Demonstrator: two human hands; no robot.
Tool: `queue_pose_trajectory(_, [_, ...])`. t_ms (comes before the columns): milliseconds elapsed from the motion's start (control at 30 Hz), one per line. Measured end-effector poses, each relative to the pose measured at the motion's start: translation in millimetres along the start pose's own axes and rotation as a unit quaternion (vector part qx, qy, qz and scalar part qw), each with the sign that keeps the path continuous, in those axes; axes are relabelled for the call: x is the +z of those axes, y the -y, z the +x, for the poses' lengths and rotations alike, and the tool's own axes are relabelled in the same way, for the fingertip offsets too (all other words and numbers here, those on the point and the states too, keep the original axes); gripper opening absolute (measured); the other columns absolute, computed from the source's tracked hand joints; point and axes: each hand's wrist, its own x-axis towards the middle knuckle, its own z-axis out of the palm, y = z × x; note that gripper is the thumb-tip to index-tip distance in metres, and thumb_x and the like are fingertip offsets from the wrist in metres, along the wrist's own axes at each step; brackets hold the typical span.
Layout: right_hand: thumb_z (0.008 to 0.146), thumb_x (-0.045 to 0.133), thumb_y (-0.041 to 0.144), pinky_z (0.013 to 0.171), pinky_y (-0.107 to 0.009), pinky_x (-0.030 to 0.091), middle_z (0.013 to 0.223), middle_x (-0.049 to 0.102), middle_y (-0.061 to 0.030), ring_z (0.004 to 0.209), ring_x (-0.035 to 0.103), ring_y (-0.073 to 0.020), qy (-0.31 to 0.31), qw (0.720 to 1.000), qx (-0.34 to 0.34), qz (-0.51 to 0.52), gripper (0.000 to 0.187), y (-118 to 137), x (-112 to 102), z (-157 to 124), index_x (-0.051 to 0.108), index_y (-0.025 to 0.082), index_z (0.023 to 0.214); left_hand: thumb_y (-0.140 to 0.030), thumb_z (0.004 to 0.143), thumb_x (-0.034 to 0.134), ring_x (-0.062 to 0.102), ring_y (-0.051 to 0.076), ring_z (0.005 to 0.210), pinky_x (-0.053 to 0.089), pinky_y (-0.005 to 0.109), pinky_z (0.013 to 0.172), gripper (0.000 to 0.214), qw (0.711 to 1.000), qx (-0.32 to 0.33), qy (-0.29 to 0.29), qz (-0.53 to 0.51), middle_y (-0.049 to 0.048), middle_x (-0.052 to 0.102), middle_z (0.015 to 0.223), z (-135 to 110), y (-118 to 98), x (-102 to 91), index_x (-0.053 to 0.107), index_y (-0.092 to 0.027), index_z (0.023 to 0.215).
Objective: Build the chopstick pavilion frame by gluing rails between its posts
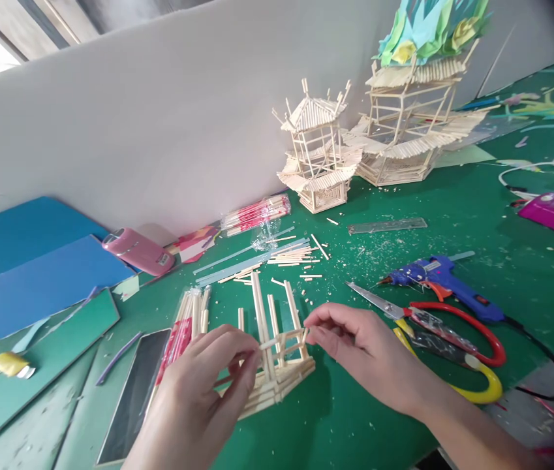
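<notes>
A small unfinished model of wooden sticks point(277, 365) stands on the green mat point(355, 424) in front of me, with several upright posts on a layered base. My left hand point(203, 398) is closed in a pinch on the model's left side at a horizontal stick. My right hand point(355, 346) pinches the right end of that stick near the upright posts. A packet of sticks in a red and white wrapper point(181, 336) lies just left of the model.
Scissors with red and yellow handles point(443, 339) and a blue glue gun point(440, 277) lie right of my hands. Loose sticks point(281, 258), a clear ruler point(387, 226), two finished stick pavilions point(318, 156) point(408, 124), a pink case point(137, 250) and blue boards point(27, 267) surround them.
</notes>
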Motion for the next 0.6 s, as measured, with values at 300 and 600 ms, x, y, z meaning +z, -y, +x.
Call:
queue_pose_trajectory(300, [0.09, 0.04, 0.04, 0.059, -0.022, 0.04, 0.075, 0.052, 0.0013, 0.067, 0.047, -0.0108, 0.009, 0.999, 0.038, 0.004, 0.024, -9.6, 2.1, -10.6, 0.056, 0.022, 0.091, -0.018, 0.084, 0.048, 0.052, 0.011, 0.059, 0.043, 0.02, 0.053, 0.009, 0.999, 0.012, -0.033, -0.007, -0.0013, 0.056, 0.069, 6.3, -1.2, -2.3, 0.052, -0.021, 0.077])
queue_pose_trajectory(600, [0.085, 0.042, 0.048, 0.055, -0.02, 0.047, 0.087, 0.063, -0.0018, 0.079, 0.059, -0.0165, -0.039, 0.989, 0.064, -0.126, 0.029, -25.3, -12.6, -25.0, 0.055, 0.024, 0.097, -0.017, 0.087, 0.045, 0.052, 0.01, 0.061, 0.04, 0.02, 0.053, 0.011, 0.996, -0.03, -0.081, 0.003, -0.0025, 0.056, 0.069, 6.2, 6.7, -4.9, 0.05, -0.02, 0.077])
